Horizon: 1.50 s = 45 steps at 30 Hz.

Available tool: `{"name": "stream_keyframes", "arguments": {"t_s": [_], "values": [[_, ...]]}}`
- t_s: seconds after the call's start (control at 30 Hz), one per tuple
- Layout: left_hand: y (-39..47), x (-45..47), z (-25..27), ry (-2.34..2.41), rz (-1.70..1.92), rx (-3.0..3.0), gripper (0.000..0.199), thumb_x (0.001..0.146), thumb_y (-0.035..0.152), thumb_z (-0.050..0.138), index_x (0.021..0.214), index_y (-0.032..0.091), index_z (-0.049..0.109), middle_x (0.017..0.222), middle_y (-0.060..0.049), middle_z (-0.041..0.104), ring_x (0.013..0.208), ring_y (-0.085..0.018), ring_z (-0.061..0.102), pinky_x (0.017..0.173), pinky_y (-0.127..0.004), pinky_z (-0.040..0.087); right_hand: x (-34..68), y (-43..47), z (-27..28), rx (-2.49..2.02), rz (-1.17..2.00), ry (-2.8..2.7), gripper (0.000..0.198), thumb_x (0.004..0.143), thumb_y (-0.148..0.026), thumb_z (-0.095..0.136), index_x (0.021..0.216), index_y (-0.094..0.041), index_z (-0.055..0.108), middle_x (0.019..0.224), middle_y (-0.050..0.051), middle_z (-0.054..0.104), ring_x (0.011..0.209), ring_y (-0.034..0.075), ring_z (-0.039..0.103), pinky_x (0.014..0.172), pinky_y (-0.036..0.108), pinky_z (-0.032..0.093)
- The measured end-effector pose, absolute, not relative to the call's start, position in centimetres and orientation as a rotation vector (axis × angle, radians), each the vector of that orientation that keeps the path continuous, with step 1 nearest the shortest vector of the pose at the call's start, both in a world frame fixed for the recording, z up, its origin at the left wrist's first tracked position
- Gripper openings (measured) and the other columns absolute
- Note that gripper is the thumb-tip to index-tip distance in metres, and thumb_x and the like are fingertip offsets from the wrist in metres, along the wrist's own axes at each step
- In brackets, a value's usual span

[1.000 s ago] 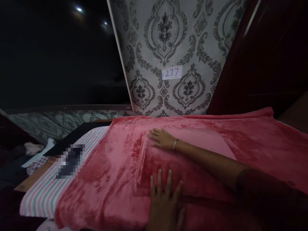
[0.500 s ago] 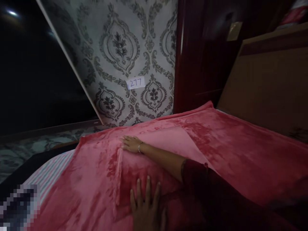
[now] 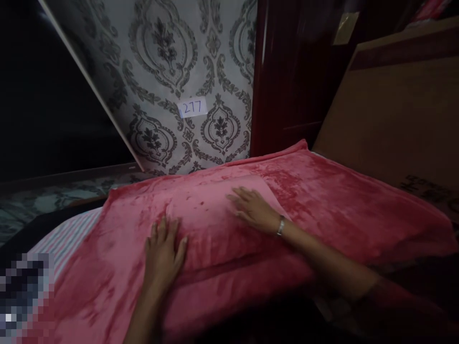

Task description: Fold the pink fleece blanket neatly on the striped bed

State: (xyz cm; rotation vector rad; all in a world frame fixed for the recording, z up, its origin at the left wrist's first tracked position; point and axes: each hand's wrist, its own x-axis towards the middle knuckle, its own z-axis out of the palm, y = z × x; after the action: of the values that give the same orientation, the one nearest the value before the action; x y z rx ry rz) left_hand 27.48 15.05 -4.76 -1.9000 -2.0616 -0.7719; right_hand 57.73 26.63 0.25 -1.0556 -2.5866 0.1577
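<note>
A pink plush blanket (image 3: 294,191) is spread wide, and a smoother pink folded piece of the same cloth (image 3: 211,196) lies on its middle. My left hand (image 3: 164,251) rests flat at the left edge of the folded piece, fingers stretched and a little apart, thumb to the right. Over the right part of that piece is my right hand (image 3: 253,208), its fingers spread and slightly smeared by motion. A bracelet (image 3: 280,225) circles the right wrist. Neither hand grips the cloth.
Striped cloth (image 3: 68,231) shows beyond the blanket's left side. A large dark screen (image 3: 57,105) leans at the left. Behind stand a patterned wall with a "277" label (image 3: 192,107) and a dark red glossy panel (image 3: 287,71). A cardboard box (image 3: 398,114) borders the right.
My right hand has slid right, away from the folded piece's far left corner. My left hand has moved left and farther forward to its left edge. The view has shifted slightly.
</note>
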Motion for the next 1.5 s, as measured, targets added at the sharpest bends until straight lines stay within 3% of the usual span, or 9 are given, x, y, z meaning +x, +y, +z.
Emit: {"name": "stream_keyframes", "arguments": {"t_s": [0.1, 0.2, 0.33, 0.47, 0.6, 0.9, 1.13, 1.33, 1.5], "values": [[15.1, 26.8, -7.4, -2.165, -0.86, -1.978, 0.059, 0.099, 0.04, 0.041, 0.149, 0.009, 0.048, 0.16, -0.025, 0.036, 0.152, -0.038, 0.028, 0.116, -0.062, 0.034, 61.6, 25.6, -3.7, -1.175, 0.072, -2.49, 0.055, 0.104, -0.045, 0.04, 0.156, -0.026, 0.042, 0.164, 0.012, 0.033, 0.153, 0.034, 0.024, 0.119, 0.065, 0.023], [14.3, 26.2, -9.0, -2.141, -0.969, -2.03, 0.061, 0.101, 0.042, 0.037, 0.154, 0.011, 0.041, 0.16, -0.021, 0.039, 0.151, -0.033, 0.031, 0.12, -0.057, 0.031, 63.5, 24.8, -6.8, -1.152, 0.022, -2.427, 0.052, 0.105, -0.041, 0.038, 0.154, -0.026, 0.045, 0.162, 0.008, 0.037, 0.152, 0.029, 0.026, 0.123, 0.059, 0.02], [13.4, 26.3, -8.5, -2.142, -1.089, -1.979, 0.058, 0.101, 0.042, 0.036, 0.15, 0.014, 0.048, 0.153, -0.017, 0.051, 0.146, -0.03, 0.042, 0.121, -0.053, 0.032, 64.4, 24.9, -8.5, -1.209, 0.116, -2.224, 0.053, 0.103, -0.047, 0.041, 0.148, -0.024, 0.054, 0.16, 0.009, 0.04, 0.153, 0.032, 0.025, 0.122, 0.06, 0.023], [12.7, 27.0, -7.7, -2.227, -1.326, -1.805, 0.06, 0.097, 0.043, 0.044, 0.149, 0.014, 0.049, 0.151, -0.017, 0.053, 0.142, -0.029, 0.048, 0.12, -0.05, 0.035, 66.3, 25.3, -9.3, -1.287, 0.367, -1.925, 0.062, 0.096, -0.055, 0.051, 0.149, -0.023, 0.052, 0.16, 0.011, 0.04, 0.149, 0.034, 0.033, 0.121, 0.06, 0.028], [12.4, 27.4, -6.5, -2.451, -1.726, -1.577, 0.066, 0.089, 0.045, 0.062, 0.147, 0.016, 0.052, 0.147, -0.015, 0.057, 0.136, -0.03, 0.053, 0.117, -0.046, 0.041, 68.7, 24.7, -9.5, -1.307, 0.738, -1.617, 0.072, 0.092, -0.057, 0.059, 0.154, -0.022, 0.045, 0.152, 0.012, 0.051, 0.141, 0.032, 0.046, 0.119, 0.055, 0.034], [14.8, 26.1, -2.3, -2.917, -2.305, -1.173, 0.078, 0.078, 0.038, 0.081, 0.148, 0.022, 0.05, 0.131, -0.013, 0.068, 0.112, -0.027, 0.07, 0.096, -0.037, 0.058, 69.6, 25.0, -8.5, -1.168, 1.278, -1.247, 0.057, 0.086, -0.052, 0.07, 0.137, -0.029, 0.061, 0.14, 0.004, 0.064, 0.13, 0.031, 0.059, 0.112, 0.051, 0.047], [18.0, 25.5, -1.2, -2.945, -2.717, -1.317, 0.053, 0.079, 0.051, 0.072, 0.117, 0.014, 0.072, 0.092, -0.01, 0.079, 0.088, -0.029, 0.075, 0.077, -0.037, 0.063, 68.5, 27.7, -6.8, -1.03, 1.619, -1.145, 0.046, 0.082, -0.043, 0.07, 0.125, -0.025, 0.067, 0.125, 0.008, 0.072, 0.115, 0.031, 0.068, 0.103, 0.051, 0.055], [23.2, 23.9, 0.1, -3.142, -2.513, -1.148, 0.038, 0.076, 0.038, 0.077, 0.103, 0.011, 0.073, 0.077, -0.01, 0.077, 0.07, -0.026, 0.074, 0.069, -0.036, 0.063, 66.6, 32.7, -5.1, -0.982, 1.656, -1.183, 0.05, 0.08, -0.036, 0.07, 0.127, -0.024, 0.063, 0.117, 0.008, 0.075, 0.105, 0.029, 0.072, 0.096, 0.05, 0.058], [26.5, 24.0, 0.2, -2.985, -2.22, -1.366, 0.051, 0.07, 0.039, 0.084, 0.111, 0.01, 0.072, 0.106, -0.019, 0.077, 0.099, -0.034, 0.074, 0.089, -0.045, 0.06, 64.8, 36.0, -4.7, -1.015, 1.603, -1.212, 0.056, 0.07, -0.032, 0.077, 0.124, -0.023, 0.063, 0.11, 0.007, 0.076, 0.091, 0.027, 0.074, 0.088, 0.048, 0.061]]}}
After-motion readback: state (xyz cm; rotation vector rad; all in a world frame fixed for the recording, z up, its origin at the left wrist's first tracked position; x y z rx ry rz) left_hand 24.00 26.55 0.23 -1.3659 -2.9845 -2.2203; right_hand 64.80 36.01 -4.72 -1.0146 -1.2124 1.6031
